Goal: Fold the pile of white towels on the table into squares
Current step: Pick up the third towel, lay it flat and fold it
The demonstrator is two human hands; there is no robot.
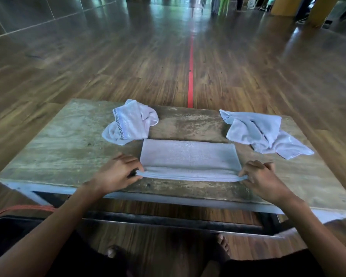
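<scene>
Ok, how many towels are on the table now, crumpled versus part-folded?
Crumpled: 2, the far-left towel and the far-right towel.
Part-folded: 1, the middle towel, near corners pinched by the left hand and right hand.
Total: 3 towels.

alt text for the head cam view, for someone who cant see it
A left hand and right hand pinch the near corners of a folded white towel lying flat on a worn wooden table. One crumpled towel lies behind its left end, a second crumpled towel behind its right. A wood floor with a red line stretches beyond.
</scene>
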